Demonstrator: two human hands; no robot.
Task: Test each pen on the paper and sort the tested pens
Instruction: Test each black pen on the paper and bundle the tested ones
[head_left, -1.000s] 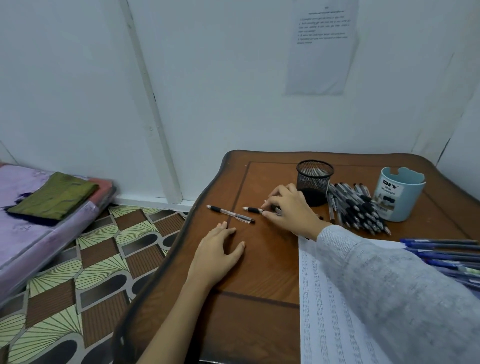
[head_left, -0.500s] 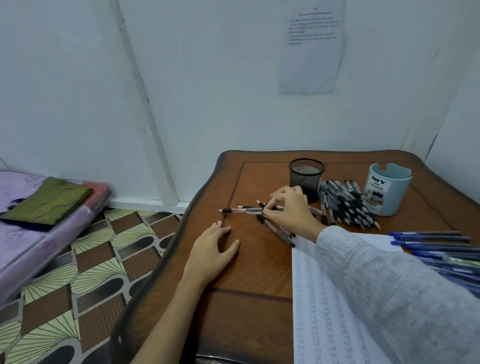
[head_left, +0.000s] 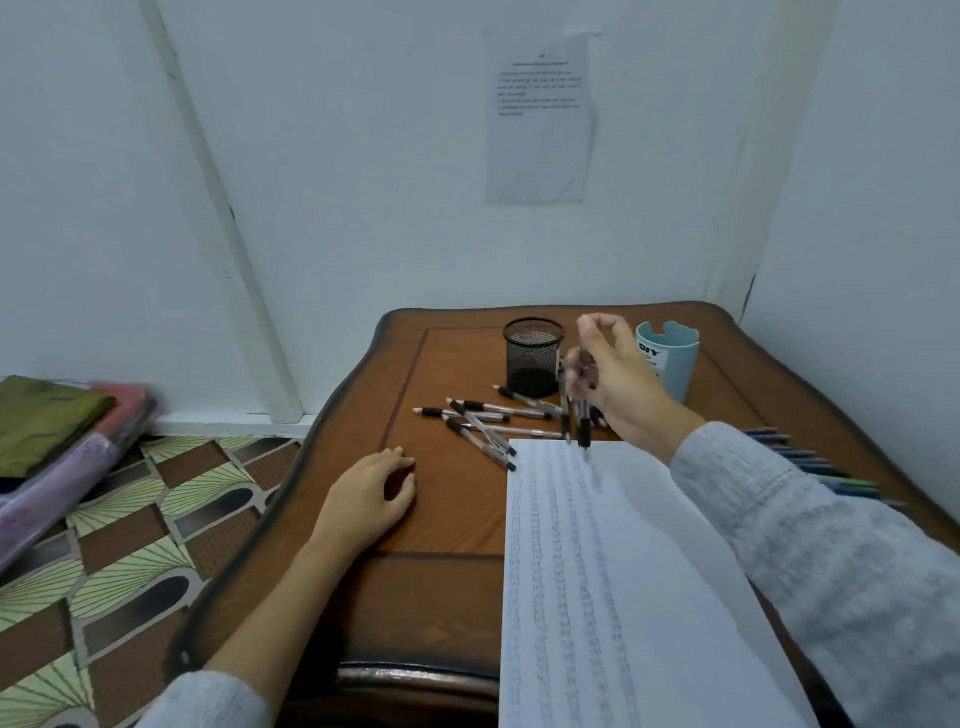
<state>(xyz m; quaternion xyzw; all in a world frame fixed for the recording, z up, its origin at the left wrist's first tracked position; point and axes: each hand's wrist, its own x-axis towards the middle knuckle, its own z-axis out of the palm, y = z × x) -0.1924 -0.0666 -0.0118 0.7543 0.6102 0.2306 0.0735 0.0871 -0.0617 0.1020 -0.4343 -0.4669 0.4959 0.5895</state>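
My right hand (head_left: 615, 374) is raised above the table, shut on a small bunch of black pens (head_left: 576, 410) that hang tips down over the top edge of the lined paper (head_left: 613, 571). Several black pens (head_left: 483, 418) lie scattered on the wood to the left of that hand, in front of the black mesh cup (head_left: 533, 356). My left hand (head_left: 371, 493) rests flat on the table, holding nothing, fingers slightly apart. The light blue cup (head_left: 672, 364) stands behind my right hand, partly hidden by it.
Blue pens (head_left: 810, 462) lie along the right side of the brown wooden table (head_left: 415, 597), mostly hidden by my grey sleeve. A printed sheet hangs on the wall behind. To the left, below the table's edge, lie a patterned floor and folded cloth.
My right hand has lifted from the table with a bunch of pens and moved right, over the paper's top edge. More pens now lie scattered by the mesh cup. My left hand stayed put.
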